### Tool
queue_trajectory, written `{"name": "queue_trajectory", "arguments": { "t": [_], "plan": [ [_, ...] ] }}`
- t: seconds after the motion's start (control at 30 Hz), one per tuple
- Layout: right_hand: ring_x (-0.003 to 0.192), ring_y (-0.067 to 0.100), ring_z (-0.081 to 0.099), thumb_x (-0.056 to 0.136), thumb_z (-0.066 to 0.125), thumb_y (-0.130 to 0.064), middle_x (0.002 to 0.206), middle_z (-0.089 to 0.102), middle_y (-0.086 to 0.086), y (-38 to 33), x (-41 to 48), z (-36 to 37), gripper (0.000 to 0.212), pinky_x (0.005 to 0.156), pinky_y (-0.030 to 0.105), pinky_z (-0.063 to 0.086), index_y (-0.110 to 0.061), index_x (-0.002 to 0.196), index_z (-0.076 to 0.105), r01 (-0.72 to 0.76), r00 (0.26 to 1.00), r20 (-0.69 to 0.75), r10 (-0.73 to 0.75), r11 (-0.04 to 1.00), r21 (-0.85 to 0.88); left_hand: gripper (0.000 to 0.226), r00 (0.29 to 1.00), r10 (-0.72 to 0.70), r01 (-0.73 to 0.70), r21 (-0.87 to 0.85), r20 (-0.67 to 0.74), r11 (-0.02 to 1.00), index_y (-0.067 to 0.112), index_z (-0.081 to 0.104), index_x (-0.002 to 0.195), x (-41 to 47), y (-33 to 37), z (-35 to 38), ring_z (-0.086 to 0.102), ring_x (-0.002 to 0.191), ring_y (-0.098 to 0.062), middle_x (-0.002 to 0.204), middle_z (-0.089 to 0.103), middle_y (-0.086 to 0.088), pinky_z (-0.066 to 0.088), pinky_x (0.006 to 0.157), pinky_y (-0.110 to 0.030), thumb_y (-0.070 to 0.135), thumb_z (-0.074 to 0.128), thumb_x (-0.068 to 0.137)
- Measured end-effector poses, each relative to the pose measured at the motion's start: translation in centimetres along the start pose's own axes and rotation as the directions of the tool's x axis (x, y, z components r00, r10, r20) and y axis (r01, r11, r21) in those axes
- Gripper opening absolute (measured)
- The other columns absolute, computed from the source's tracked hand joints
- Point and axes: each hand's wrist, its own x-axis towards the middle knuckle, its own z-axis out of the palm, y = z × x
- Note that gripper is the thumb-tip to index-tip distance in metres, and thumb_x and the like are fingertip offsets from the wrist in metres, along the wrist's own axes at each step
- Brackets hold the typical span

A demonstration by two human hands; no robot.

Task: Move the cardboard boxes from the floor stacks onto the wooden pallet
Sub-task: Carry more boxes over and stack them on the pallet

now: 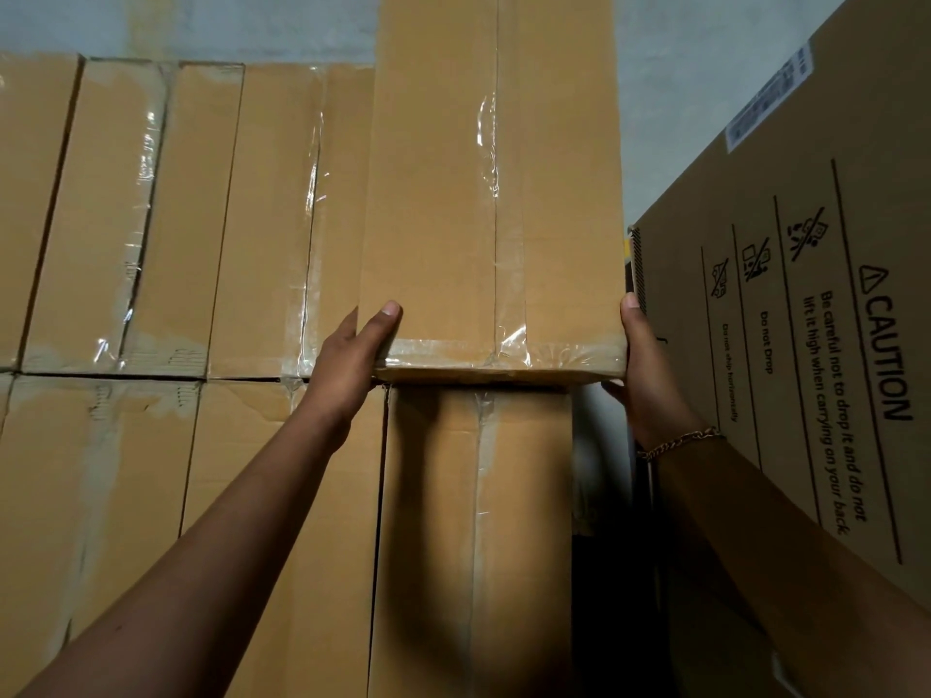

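Between left hand (352, 355) and right hand (642, 365), cardboard box (491, 193).

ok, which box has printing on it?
The large box at far right, beside the right hand: it bears CAUTION text, handling icons and a white label. The others, like the held box, are plain cardboard with clear tape.

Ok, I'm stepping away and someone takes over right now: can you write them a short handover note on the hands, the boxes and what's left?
Left hand grips the near left corner of the long tan cardboard box sealed with clear tape, thumb on top.
Right hand grips its near right corner.
That box juts out from the stack of tan taped boxes; a large carton printed CAUTION stands close on the right.
Done: box in both hands. Left: carry it to the wooden pallet, not in view.
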Motion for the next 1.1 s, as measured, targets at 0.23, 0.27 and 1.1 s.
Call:
{"name": "queue_trajectory", "arguments": {
  "t": [0.23, 0.27, 1.1],
  "plan": [
    [0.126, 0.015, 0.057, 0.100, 0.058, -0.044, 0.130, 0.063, -0.009, -1.1, -2.8, -0.1, 0.049, 0.111, 0.041, 0.043, -0.026, 0.145, 0.052, 0.190, 0.981, 0.024, -0.190, 0.949, -0.252, 0.039, 0.996, 0.062, -0.064, 0.030, 0.064, 0.998, 0.037, 0.056, 0.137, -3.9, 1.7, -1.6, 0.056, 0.123, -0.002, 0.136, 0.059, 0.017, 0.040, 0.112, -0.039, 0.041, 0.063, 0.099],
    [0.130, 0.017, 0.054, 0.100, 0.059, -0.045, 0.138, 0.060, -0.006, -1.4, -3.7, -0.2, 0.054, 0.113, 0.042, 0.042, -0.026, 0.149, 0.048, 0.197, 0.980, 0.023, -0.199, 0.937, -0.288, 0.056, 0.995, 0.066, -0.068, 0.026, 0.070, 0.997, 0.029, 0.048, 0.150, -4.7, 2.0, -2.2, 0.050, 0.134, -0.010, 0.149, 0.053, 0.009, 0.037, 0.117, -0.044, 0.043, 0.064, 0.097],
    [0.156, 0.015, 0.011, 0.099, 0.050, -0.059, 0.170, 0.011, -0.007, -13.3, -38.8, 0.2, 0.078, 0.123, 0.046, 0.014, -0.029, 0.162, 0.016, 0.498, 0.833, 0.347, -0.431, 0.310, -0.810, 0.071, 0.904, 0.426, -0.387, 0.362, -0.032, 0.848, 0.029, 0.033, 0.159, -39.5, 11.7, -14.9, 0.034, 0.148, -0.018, 0.162, 0.036, 0.004, 0.032, 0.115, -0.037, 0.055, 0.058, 0.097]
  ]
}}
